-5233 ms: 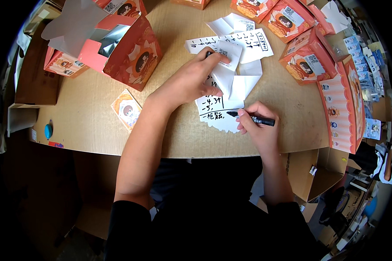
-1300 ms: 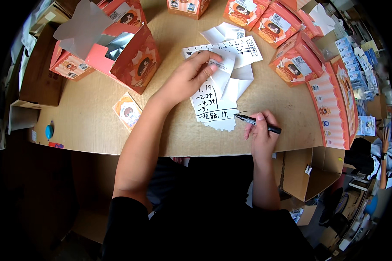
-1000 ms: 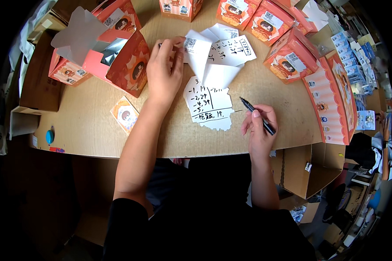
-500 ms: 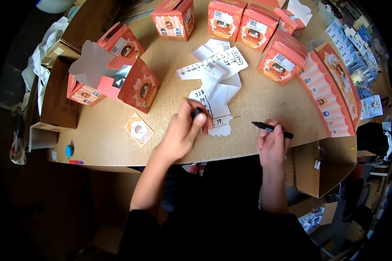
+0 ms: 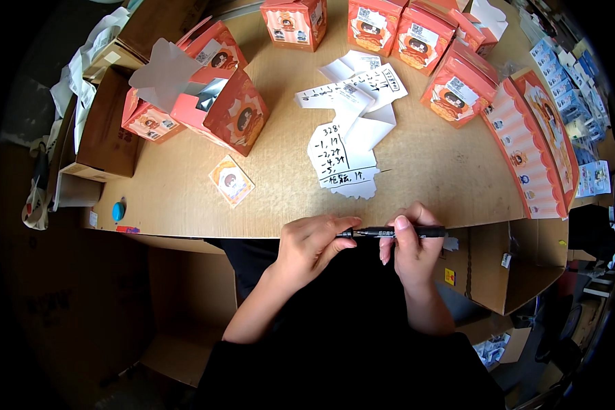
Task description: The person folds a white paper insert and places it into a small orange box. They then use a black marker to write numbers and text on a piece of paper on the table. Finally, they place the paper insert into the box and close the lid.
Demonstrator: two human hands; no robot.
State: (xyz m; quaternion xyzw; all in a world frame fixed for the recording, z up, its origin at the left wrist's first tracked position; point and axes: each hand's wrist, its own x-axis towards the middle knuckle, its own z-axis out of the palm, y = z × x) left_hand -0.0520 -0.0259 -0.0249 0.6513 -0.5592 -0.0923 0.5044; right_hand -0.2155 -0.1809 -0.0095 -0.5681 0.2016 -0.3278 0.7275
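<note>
Just below the surface (image 5: 184, 198) edge, both hands grasp a black pen (image 5: 393, 232): right hand (image 5: 413, 249) its barrel, left hand (image 5: 311, 242) its tip.

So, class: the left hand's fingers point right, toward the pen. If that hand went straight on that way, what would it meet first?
The left hand already touches the black pen's end; going on, it would probably meet the right hand gripping the pen.

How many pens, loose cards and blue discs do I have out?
pen: 1, held between left hand and right hand
card: 1
blue disc: 1
Total: 3
</note>
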